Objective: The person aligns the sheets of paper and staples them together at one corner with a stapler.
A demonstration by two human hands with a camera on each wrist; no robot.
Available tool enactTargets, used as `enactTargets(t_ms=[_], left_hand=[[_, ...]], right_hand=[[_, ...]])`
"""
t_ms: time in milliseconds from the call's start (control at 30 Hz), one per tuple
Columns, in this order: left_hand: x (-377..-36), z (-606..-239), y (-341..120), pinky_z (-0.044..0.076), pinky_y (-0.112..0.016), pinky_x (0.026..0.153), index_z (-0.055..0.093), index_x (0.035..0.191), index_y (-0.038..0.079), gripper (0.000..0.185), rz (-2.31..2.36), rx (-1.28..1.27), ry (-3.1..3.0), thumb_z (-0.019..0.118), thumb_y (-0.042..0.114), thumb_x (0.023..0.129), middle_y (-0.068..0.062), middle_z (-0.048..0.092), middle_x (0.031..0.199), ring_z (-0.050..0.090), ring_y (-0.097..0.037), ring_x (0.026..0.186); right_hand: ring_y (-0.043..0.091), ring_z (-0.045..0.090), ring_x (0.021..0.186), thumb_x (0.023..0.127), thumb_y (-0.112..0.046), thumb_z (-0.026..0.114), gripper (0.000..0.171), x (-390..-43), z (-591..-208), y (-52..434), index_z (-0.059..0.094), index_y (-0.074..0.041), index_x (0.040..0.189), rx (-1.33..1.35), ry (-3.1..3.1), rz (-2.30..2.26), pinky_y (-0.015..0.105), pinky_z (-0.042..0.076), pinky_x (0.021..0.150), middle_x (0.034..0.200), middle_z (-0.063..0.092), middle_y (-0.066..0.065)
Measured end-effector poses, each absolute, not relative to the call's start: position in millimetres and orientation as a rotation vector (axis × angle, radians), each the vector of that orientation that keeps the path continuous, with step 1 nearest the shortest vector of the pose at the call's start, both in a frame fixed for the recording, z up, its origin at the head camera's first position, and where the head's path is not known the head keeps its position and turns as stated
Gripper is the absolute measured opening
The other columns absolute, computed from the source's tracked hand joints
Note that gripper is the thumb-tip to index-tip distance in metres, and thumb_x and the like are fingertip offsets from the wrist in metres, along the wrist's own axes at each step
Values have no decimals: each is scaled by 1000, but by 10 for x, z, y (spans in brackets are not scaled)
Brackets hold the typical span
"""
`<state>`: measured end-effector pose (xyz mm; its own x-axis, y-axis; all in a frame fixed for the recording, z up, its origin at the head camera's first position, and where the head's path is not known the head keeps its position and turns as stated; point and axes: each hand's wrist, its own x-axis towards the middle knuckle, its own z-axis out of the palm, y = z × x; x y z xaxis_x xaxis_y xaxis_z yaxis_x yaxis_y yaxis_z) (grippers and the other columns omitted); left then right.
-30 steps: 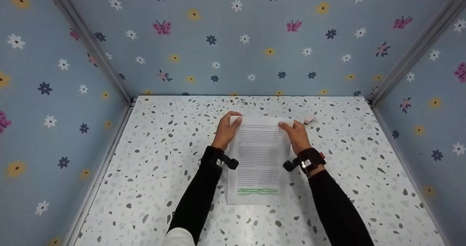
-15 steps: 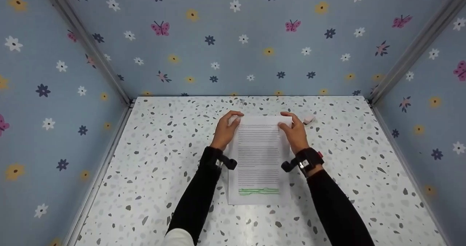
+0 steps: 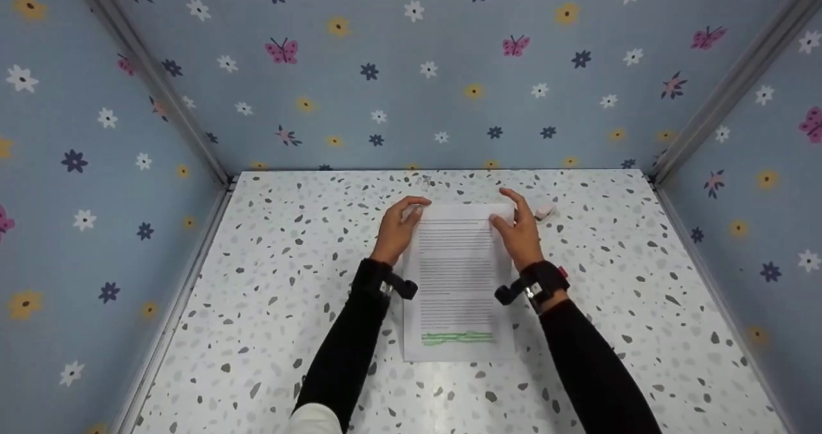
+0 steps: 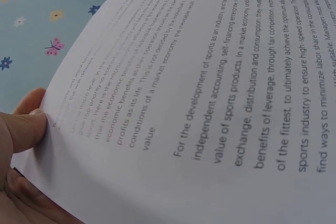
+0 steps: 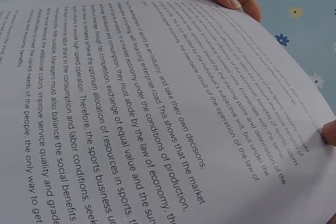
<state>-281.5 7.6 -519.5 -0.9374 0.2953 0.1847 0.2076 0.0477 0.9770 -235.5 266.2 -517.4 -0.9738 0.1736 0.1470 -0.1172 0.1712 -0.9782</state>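
A printed sheet of paper point(image 3: 456, 280) is held upright-facing in front of me, with green highlighter marks point(image 3: 457, 338) over its bottom lines. My left hand point(image 3: 393, 234) pinches its upper left corner, thumb on the front and fingers behind. At the upper right edge, my right hand point(image 3: 523, 236) holds the sheet with its thumb on the front; its index finger sticks up past the top edge, and the other fingers are partly hidden behind. The left wrist view shows the sheet point(image 4: 210, 103) bowed, its print readable. Whether more sheets lie behind it, I cannot tell.
A small pale pink and white block point(image 3: 545, 212) lies on the speckled tabletop point(image 3: 276, 305), just right of my right hand. Blue walls point(image 3: 411, 68) with flowers and butterflies enclose the table at the back and both sides.
My right index finger has lifted from behind the paper and now points up above its top edge. The left fingers have shifted slightly along the top; the sheet has barely moved.
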Motion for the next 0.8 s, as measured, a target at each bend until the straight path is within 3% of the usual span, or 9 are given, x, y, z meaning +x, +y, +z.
enactTargets(t_ms=[100, 200, 300, 500, 667, 800], left_hand=[[-2811, -5183, 75, 39, -43, 108, 65, 128, 5, 26, 2052, 535, 2218, 50, 11, 107, -9, 54, 144, 50, -23, 132], [-2811, -5177, 73, 41, -44, 105, 66, 127, 7, 25, 2047, 524, 2210, 51, 12, 107, -12, 53, 145, 53, -24, 128], [-2812, -5177, 72, 39, -45, 107, 66, 127, 5, 26, 2040, 521, 2213, 51, 12, 107, -13, 53, 145, 50, -26, 132], [-2809, -5163, 74, 33, -47, 113, 62, 132, 0, 29, 2027, 529, 2207, 50, 11, 108, -15, 50, 148, 43, -29, 139], [-2810, -5174, 64, 32, -45, 113, 58, 137, 3, 32, 2030, 534, 2243, 51, 12, 107, -12, 48, 150, 46, -26, 136], [-2796, -5206, 25, 44, -43, 97, 43, 151, 10, 45, 2077, 475, 2171, 53, 18, 108, -20, 59, 133, 60, -33, 112]], right_hand=[[33, 55, 125, 100, -4, 61, 43, -2343, -5165, 2659, 55, -13, 141, -15, -2199, 1910, 44, 45, 98, 146, 52, 13], [26, 63, 108, 100, -4, 61, 32, -2340, -5171, 2654, 59, -9, 132, -5, -2179, 1930, 36, 49, 87, 136, 60, 12], [21, 62, 108, 100, -5, 61, 28, -2337, -5183, 2653, 61, -8, 128, -16, -2186, 1909, 32, 48, 87, 136, 60, 9], [20, 59, 115, 100, -4, 62, 28, -2333, -5192, 2661, 63, -7, 128, -21, -2191, 1886, 36, 46, 93, 144, 54, 6], [22, 59, 114, 100, -5, 62, 29, -2308, -5133, 2655, 62, -6, 129, -18, -2199, 1897, 36, 46, 92, 142, 55, 10], [24, 59, 113, 100, -4, 62, 30, -2306, -5108, 2666, 61, -5, 130, -25, -2189, 1905, 35, 46, 90, 143, 54, 12]])
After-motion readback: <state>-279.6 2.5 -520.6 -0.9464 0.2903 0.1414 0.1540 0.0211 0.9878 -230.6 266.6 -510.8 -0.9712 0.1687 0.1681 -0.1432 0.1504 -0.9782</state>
